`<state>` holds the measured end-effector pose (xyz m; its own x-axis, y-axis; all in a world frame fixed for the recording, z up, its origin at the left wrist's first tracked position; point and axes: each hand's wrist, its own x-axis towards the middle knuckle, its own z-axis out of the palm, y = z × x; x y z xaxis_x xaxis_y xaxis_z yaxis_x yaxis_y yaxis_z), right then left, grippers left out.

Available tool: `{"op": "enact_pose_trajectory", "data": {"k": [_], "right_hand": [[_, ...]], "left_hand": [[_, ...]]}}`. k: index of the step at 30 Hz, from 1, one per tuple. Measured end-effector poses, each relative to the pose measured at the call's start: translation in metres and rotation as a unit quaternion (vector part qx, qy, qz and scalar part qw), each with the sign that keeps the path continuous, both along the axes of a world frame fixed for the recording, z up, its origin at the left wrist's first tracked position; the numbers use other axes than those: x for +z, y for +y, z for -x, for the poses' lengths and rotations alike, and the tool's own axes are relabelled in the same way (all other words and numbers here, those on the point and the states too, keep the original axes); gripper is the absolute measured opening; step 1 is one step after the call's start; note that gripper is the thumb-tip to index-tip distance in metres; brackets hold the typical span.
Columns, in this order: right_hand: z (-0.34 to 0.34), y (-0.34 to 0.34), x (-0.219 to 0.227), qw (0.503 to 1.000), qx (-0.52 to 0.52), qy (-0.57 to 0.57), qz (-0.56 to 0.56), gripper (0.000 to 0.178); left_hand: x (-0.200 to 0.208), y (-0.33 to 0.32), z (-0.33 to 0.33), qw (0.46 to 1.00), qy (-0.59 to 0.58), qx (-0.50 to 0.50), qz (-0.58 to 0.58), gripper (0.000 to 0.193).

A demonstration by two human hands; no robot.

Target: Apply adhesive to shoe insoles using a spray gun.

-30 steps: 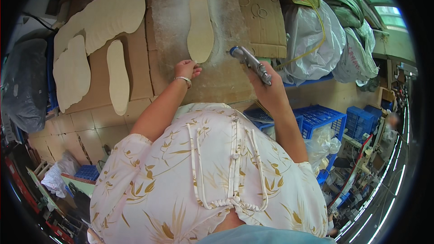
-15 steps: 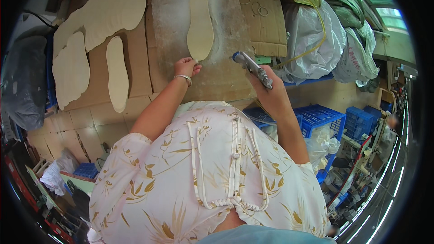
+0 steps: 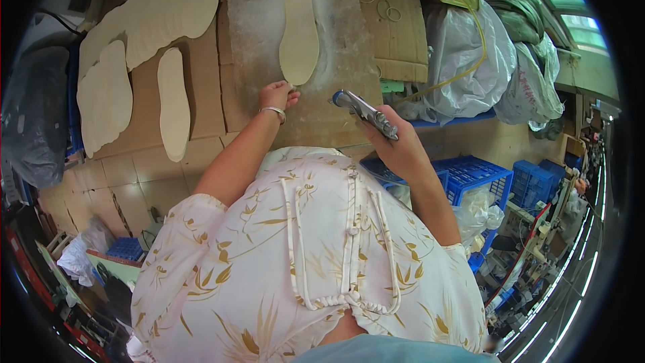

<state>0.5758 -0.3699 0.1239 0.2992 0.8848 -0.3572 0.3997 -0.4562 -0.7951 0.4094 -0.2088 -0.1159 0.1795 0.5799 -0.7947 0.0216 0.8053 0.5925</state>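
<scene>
A pale beige insole-shaped piece (image 3: pixel 299 35) lies on a whitened cardboard sheet (image 3: pixel 252 40) on the work surface. My left hand (image 3: pixel 277 96), with a metal bracelet on the wrist, rests its fingertips at the near end of that piece. My right hand (image 3: pixel 396 150) grips a metal spray gun (image 3: pixel 365 111), its nozzle aimed toward the cardboard sheet a little right of the insole's near end.
More beige cut pieces (image 3: pixel 171 101) and stacked rows of them (image 3: pixel 158 10) lie to the left on brown cardboard. Filled plastic sacks (image 3: pixel 470 60) stand at the right, blue crates (image 3: pixel 480 175) below them. A dark bag (image 3: pixel 33 114) sits at far left.
My right hand with the spray gun has shifted slightly toward the insole piece. My left hand stays at the piece's near end.
</scene>
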Motion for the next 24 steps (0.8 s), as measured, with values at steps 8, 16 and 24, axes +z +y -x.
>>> {"op": "enact_pose_trajectory", "data": {"k": [8, 16, 24], "right_hand": [[0.003, -0.001, -0.001, 1.000, 0.004, 0.003, 0.008, 0.020], [0.006, 0.014, -0.005, 0.999, -0.048, 0.000, -0.015, 0.021], [0.009, 0.021, -0.014, 0.998, -0.018, -0.007, -0.065, 0.021]], "left_hand": [[0.001, -0.001, 0.003, 1.000, -0.001, 0.007, 0.004, 0.015], [0.003, -0.001, 0.003, 1.000, 0.004, 0.002, 0.001, 0.015], [0.006, 0.001, 0.001, 1.000, 0.006, 0.007, 0.000, 0.012]]}}
